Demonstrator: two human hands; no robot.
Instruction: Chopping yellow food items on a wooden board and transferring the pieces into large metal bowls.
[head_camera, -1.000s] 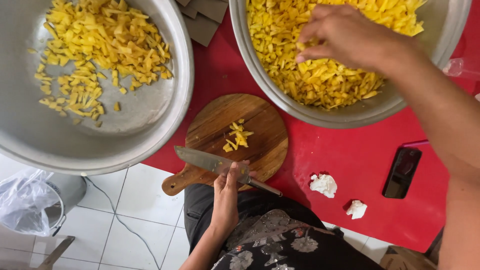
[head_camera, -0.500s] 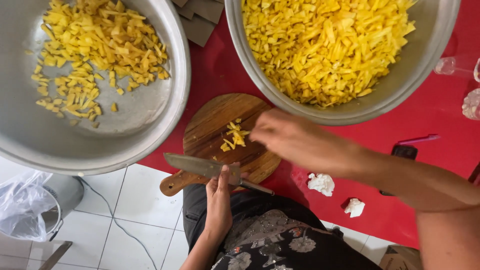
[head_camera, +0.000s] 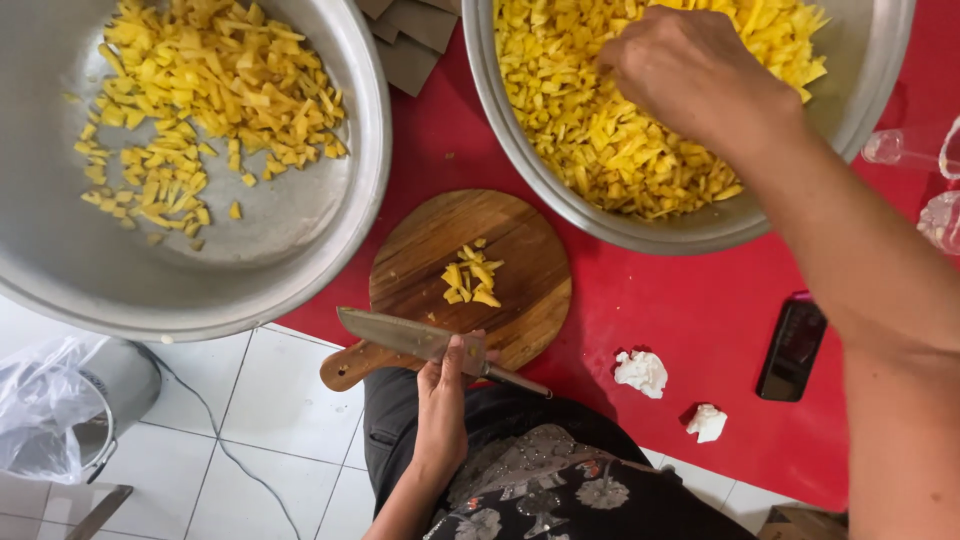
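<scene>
**Back in the bowl, knife parked**

Digs with the right hand (head_camera: 700, 75) into the heaped yellow pieces (head_camera: 600, 130) of the far-right bowl (head_camera: 850, 90), knuckles up and fingers curled down among them. Cannot tell whether anything is pinched there, with the fingertips buried.

Half a second ago hovered with that same hand low over the board (head_camera: 530, 240); a second ago had it in this bowl as well. So: one trip down to the board and straight back up.

Means, most likely, feeding of the board goes on, with cutting paused. Leaves a small pile (head_camera: 472, 280) loose near the board's middle, apart from the blade.

Keeps the left hand (head_camera: 442, 400) wrapped shut on the knife (head_camera: 400, 335), gripped where blade meets handle. Holds the blade flat across the board's near edge, tip to the left, in almost the same spot as before.

Elsewhere:
- Far left, a second bowl (head_camera: 280, 210), with a thinner scatter of yellow pieces up its far side.
- On the red table (head_camera: 620, 300), right of the board, two crumpled white wads (head_camera: 641, 372) and a dark phone (head_camera: 792, 348).
</scene>
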